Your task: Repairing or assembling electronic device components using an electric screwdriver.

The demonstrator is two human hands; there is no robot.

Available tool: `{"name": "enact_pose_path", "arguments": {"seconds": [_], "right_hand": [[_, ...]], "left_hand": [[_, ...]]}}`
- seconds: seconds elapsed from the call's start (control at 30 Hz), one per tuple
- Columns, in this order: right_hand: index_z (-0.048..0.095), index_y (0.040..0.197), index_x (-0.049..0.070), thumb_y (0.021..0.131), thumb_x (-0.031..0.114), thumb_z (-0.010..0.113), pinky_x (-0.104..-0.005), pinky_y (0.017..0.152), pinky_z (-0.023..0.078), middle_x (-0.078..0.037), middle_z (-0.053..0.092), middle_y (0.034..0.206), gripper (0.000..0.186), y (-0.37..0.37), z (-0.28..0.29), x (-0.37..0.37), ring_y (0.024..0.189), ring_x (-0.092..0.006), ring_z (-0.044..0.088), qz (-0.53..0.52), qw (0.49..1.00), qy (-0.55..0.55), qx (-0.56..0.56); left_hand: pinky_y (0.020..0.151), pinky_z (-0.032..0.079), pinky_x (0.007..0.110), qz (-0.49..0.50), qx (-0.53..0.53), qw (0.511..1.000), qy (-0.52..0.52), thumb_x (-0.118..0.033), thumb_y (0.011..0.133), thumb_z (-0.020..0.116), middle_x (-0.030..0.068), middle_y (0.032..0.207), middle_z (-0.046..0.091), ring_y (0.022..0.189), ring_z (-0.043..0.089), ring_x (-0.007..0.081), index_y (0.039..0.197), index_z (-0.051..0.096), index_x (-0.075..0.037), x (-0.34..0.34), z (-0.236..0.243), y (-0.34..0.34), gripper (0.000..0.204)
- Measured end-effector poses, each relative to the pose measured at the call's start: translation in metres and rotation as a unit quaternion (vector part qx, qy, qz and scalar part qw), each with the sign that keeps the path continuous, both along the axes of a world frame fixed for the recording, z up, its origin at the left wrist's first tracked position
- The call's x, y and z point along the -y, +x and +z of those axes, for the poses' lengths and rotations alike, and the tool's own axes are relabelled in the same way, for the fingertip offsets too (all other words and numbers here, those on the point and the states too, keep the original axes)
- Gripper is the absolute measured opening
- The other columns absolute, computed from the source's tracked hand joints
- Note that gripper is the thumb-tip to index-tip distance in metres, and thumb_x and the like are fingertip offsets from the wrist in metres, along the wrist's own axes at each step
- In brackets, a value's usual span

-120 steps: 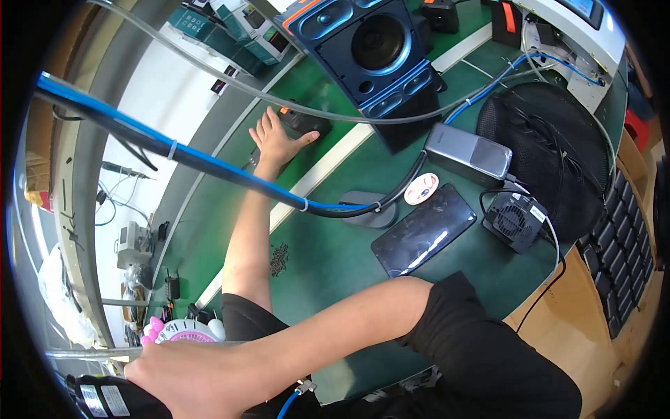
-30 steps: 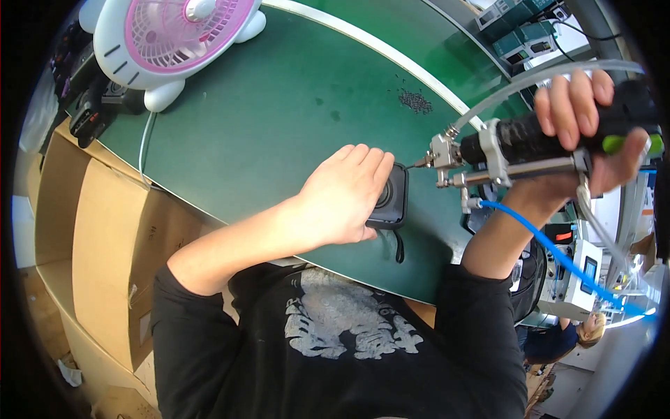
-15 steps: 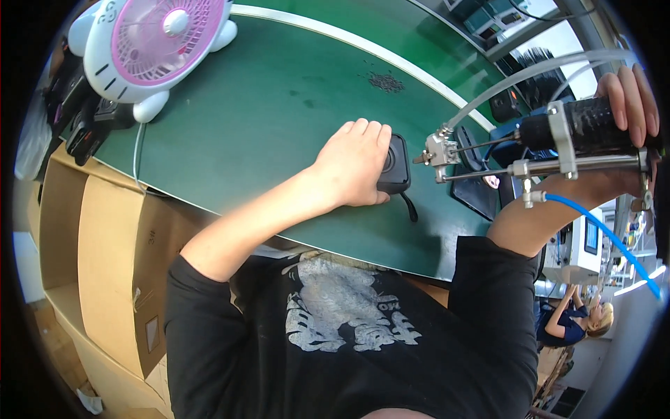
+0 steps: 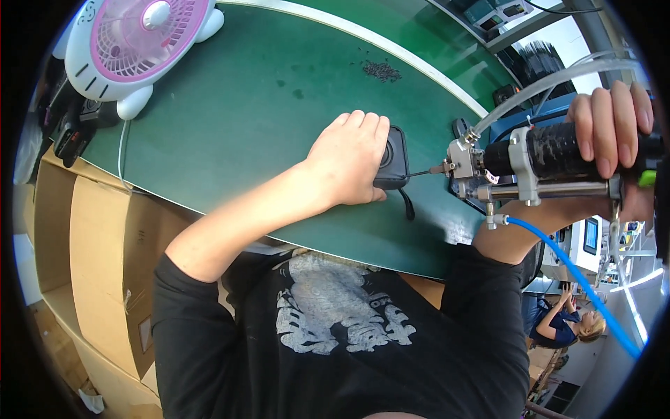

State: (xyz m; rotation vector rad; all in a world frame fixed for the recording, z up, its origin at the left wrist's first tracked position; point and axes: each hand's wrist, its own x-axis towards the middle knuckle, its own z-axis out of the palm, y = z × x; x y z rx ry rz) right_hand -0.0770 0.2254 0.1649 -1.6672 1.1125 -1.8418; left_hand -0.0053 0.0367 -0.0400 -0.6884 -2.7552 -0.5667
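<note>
My left hand (image 4: 347, 155) rests over a small black box-shaped device (image 4: 397, 162) with rounded corners, fingers wrapped round its left side and pressing it to the table. A round part shows on its top beside my fingers, and a wrist strap (image 4: 408, 204) hangs from its near corner. At the right, my right hand (image 4: 608, 129) grips the black body of a power screwdriver (image 4: 556, 149) fed by hoses. Its thin bit reaches the device's right edge; whether it touches a screw there is too small to tell.
Small black pieces, apparently screws (image 4: 382, 70), lie in a pile on the green table (image 4: 230, 119). A pink and white fan (image 4: 139, 45) stands at the far left, a cardboard box (image 4: 101, 272) below it. A clear hose (image 4: 544, 84) and blue hose (image 4: 558, 255) trail rightward. Another person (image 4: 562, 325) is at right.
The screwdriver has come down and toward the device, its bit now extended to the device's right edge. My left hand still holds the device in place.
</note>
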Motion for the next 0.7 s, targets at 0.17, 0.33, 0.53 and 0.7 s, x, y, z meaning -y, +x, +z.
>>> {"name": "enact_pose_path", "arguments": {"seconds": [0.17, 0.33, 0.53, 0.7], "right_hand": [[0.048, 0.101, 0.008, 0.075, 0.035, 0.079, -0.0262, 0.065, 0.047, 0.0, 0.055, 0.078, 0.049, 0.016, -0.027, -0.006, 0.065, -0.0118, 0.059, -0.086, 0.995, -0.001, 0.054], [0.046, 0.105, 0.006, 0.083, 0.054, 0.071, -0.027, 0.065, 0.045, -0.001, 0.054, 0.081, 0.058, 0.02, -0.025, -0.001, 0.067, -0.0118, 0.058, -0.093, 0.994, 0.037, 0.03], [0.046, 0.11, 0.005, 0.075, 0.032, 0.078, -0.0296, 0.072, 0.042, -0.002, 0.054, 0.089, 0.055, 0.009, 0.029, -0.01, 0.074, -0.0137, 0.058, -0.048, 0.997, -0.065, -0.012], [0.047, 0.108, 0.006, 0.075, 0.038, 0.076, -0.0294, 0.073, 0.041, -0.003, 0.054, 0.09, 0.054, -0.017, 0.024, -0.014, 0.075, -0.0139, 0.057, -0.003, 0.977, -0.194, 0.09]], "left_hand": [[0.098, 0.044, 0.035, 0.015, 0.007, 0.999, -0.047, -0.052, 0.061, 0.085, 0.0145, 0.107, 0.056, 0.107, 0.054, 0.0267, 0.121, 0.05, 0.009, 0.0, 0.009, 0.002, 0.093], [0.098, 0.043, 0.036, -0.005, 0.039, 0.997, -0.059, -0.055, 0.064, 0.083, 0.0145, 0.108, 0.056, 0.108, 0.054, 0.027, 0.12, 0.05, 0.009, -0.001, 0.012, -0.001, 0.092], [0.104, 0.041, 0.04, -0.024, 0.04, 0.999, 0.005, -0.056, 0.066, 0.081, 0.0219, 0.121, 0.053, 0.118, 0.049, 0.0328, 0.131, 0.041, 0.015, -0.009, 0.002, -0.004, 0.104], [0.11, 0.037, 0.043, -0.087, 0.141, 0.968, 0.187, -0.046, 0.067, 0.085, 0.028, 0.134, 0.044, 0.13, 0.042, 0.0408, 0.137, 0.035, 0.011, 0.031, 0.0, -0.004, 0.103]]}}
